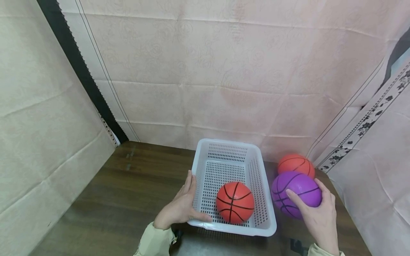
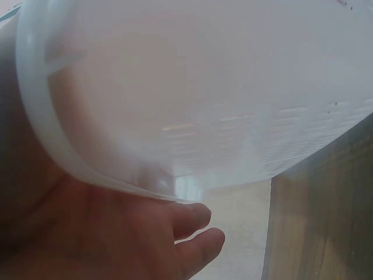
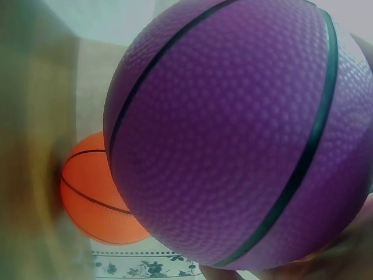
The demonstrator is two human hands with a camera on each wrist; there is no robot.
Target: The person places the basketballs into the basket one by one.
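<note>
**White slotted basket with three balls, two hands attending**

Head view: One white basket [image 1: 235, 230], slotted walls and floor, standing on a brown wood-grain table [image 1: 105, 199]. Contents: one orange ball [image 1: 235, 202], black-lined, at the near end. Left hand [image 1: 180, 206]: fingers extended along the basket's left side, thumb laid over the near-left corner. Right hand [image 1: 321, 215]: thumb and fingers spread round a purple ball [image 1: 294, 190], gripping it just right of the basket. Second orange ball [image 1: 296, 164]: behind the purple one, partly covered; contact between them cannot be told. Backdrop: pale patterned cloth [image 1: 224, 71], floral border [image 1: 368, 124] at right.

Left wrist view: basket wall and curved rim, close; two fingertips show past the rim.

Right wrist view: purple ball, pebbled, dark-seamed, filling much of the frame; orange ball partly hidden behind.
</note>
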